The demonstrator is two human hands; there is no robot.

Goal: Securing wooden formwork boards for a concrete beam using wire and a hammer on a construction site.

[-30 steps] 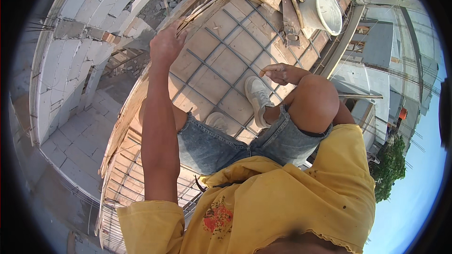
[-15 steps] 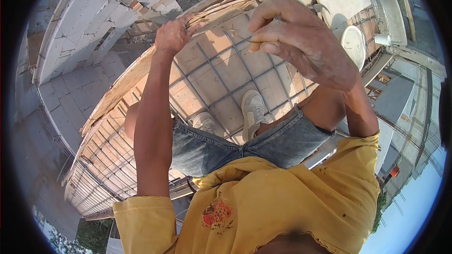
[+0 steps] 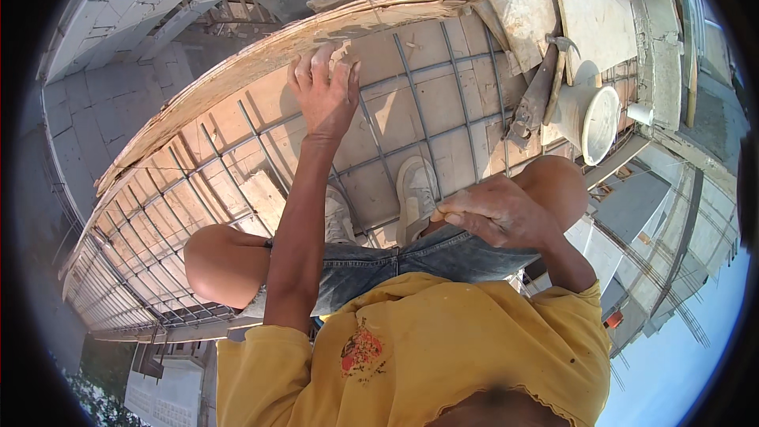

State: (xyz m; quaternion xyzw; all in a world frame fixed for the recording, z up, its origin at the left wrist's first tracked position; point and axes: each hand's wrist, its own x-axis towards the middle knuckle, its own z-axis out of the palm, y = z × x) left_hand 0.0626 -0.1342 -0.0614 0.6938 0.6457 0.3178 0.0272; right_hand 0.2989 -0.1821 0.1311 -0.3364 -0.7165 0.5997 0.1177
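Right hand (image 3: 490,217) dropped to the knee — left hand (image 3: 324,99) touches rebar grid (image 3: 411,79).

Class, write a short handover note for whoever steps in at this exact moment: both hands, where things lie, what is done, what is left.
Left hand: open, reaching out to the wooden edge board, fingers spread at the steel bar grid.
Right hand: closed, resting at the right knee; whether it holds anything cannot be told.
Things: white bucket and hammer lie far right.
Done: grid laid over the boards.
Left: cannot be judged from this view.
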